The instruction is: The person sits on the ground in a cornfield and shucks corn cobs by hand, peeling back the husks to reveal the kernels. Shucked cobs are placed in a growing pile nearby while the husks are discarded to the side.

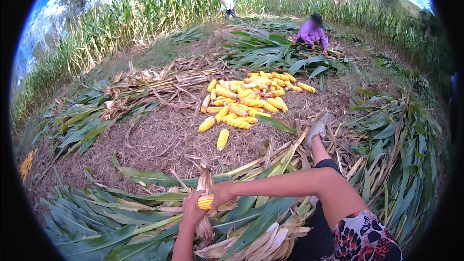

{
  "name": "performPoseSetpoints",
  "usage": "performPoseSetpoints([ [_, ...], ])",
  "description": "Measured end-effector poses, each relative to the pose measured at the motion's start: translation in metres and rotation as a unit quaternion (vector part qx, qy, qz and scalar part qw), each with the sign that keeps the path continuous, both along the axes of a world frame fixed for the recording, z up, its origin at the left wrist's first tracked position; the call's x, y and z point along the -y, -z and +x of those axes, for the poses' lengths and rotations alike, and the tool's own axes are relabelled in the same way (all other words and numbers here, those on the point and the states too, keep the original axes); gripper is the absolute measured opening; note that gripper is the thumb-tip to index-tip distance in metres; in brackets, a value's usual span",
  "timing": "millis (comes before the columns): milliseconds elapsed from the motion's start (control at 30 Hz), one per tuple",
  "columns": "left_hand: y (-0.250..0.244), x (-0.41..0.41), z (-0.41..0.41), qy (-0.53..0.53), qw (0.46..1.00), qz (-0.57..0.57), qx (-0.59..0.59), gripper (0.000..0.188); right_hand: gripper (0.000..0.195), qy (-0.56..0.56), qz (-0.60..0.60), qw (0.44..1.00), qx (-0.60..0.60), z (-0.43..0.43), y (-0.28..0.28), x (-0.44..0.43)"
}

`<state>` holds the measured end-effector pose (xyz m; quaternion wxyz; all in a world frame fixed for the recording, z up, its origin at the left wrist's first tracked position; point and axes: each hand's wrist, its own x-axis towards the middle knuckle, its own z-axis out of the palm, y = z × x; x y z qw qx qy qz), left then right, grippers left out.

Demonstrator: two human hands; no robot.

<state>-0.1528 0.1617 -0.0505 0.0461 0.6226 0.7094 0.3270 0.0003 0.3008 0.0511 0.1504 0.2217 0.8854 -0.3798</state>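
Low in front of me, a yellow corn ear (205,202) lies between my two hands. My left hand (192,207) grips it from the left side. On its right, my right hand (221,193) is closed around the other part of the ear, covering much of it. Dry, pale husk (205,180) is peeled back and sticks up above the hands, and more husk (205,229) hangs below them. Under both hands spread cut corn stalks with long green leaves (108,217). Beyond them, a single husked ear (223,140) rests on the straw-covered ground.
A heap of husked corn ears (250,102) lies ahead. Stalk piles are at the left (119,98) and right (391,145). My shoe (318,129) rests beside the stalks. A person in a purple shirt (312,34) crouches behind the heap; another person (228,6) bends near standing corn (152,11).
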Motion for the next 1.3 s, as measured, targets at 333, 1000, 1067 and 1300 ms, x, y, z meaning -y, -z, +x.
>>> performPoseSetpoints([
  [333,0.002,0.008,0.012,-0.007,1.0,-0.005,-0.026,0.042,0.057,0.176,-0.081,0.981,0.018,0.037,0.032,0.05],
  [1000,0.012,0.023,0.047,-0.125,0.984,0.122,-0.022,0.019,0.048,0.438,-0.408,0.738,-0.311,0.065,0.103,0.147],
  [1067,0.013,0.024,0.047,-0.128,0.983,0.127,-0.033,0.02,0.048,0.439,-0.405,0.744,-0.299,0.065,0.109,0.146],
  [1300,0.022,0.02,0.045,-0.123,0.983,0.132,-0.022,0.022,0.049,0.438,-0.404,0.742,-0.306,0.065,0.109,0.146],
])
